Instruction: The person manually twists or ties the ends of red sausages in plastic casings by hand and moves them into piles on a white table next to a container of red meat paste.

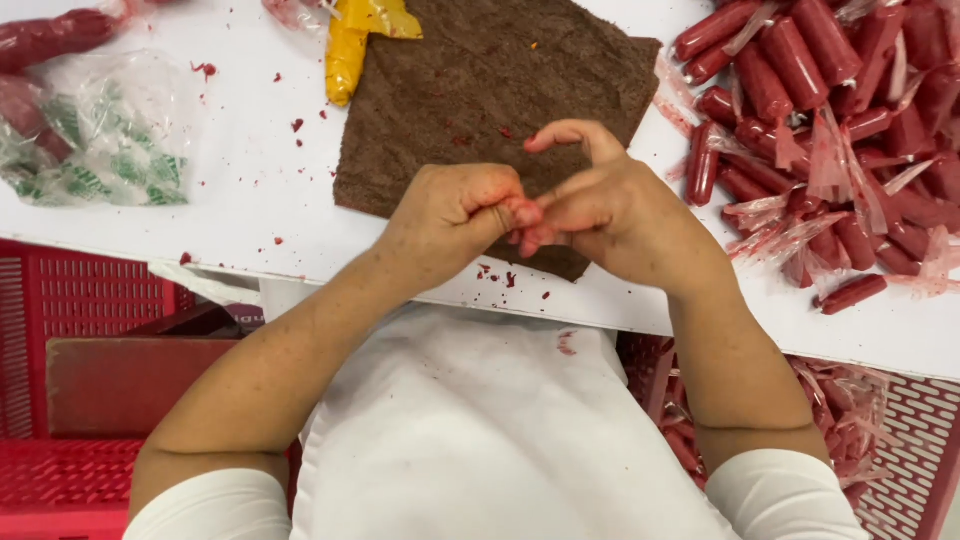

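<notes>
Over the worktop's [250,190] near edge, above a brown cloth [480,90], left hand [455,215] is fisted, right hand [600,205] pinches a small red piece [522,212] between them; wrapped red sticks [830,120] heaped at right.

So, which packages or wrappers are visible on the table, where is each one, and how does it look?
Clear plastic bag: far left of the white table, crumpled, with green printing.
Yellow wrapper: top centre, at the brown mat's left edge, long and partly open.
Pile of wrapped sticks: right side, dark red cylinders in clear twisted film.
No signs or screens are visible.
</notes>
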